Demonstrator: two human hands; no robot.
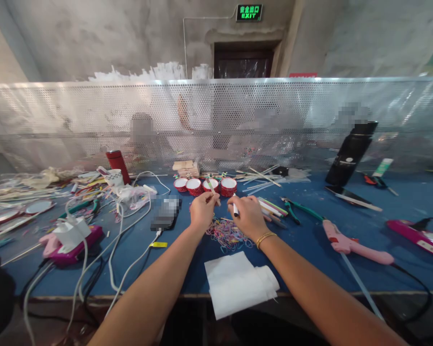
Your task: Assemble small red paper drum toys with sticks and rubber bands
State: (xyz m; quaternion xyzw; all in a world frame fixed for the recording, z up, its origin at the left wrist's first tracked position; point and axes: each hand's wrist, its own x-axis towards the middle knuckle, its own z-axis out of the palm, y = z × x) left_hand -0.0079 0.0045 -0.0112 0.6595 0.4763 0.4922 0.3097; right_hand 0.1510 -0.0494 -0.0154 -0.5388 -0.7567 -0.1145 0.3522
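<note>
Pinched between the fingers of my left hand (202, 211) is a short flat craft stick (210, 185) with coloured patches, tilted up and leftward. My right hand (248, 216) is closed around a white marker pen (235, 205) with a dark end; its other end is hard to make out. The hands are close together but apart. Just beyond them stands a row of several small red drums (228, 187) with white tops. Beneath and between my hands lies a pile of multicoloured rubber bands (228, 234). More markers (272, 206) lie to the right of my right hand.
A white cloth (238, 283) lies at the front edge. To the right are green-handled pliers (292, 211), a pink glue gun (357, 247) and a tilted black bottle (351, 154). A phone (166, 214), white cables and a purple power strip (77, 245) occupy the left. A perforated panel (202, 110) stands behind.
</note>
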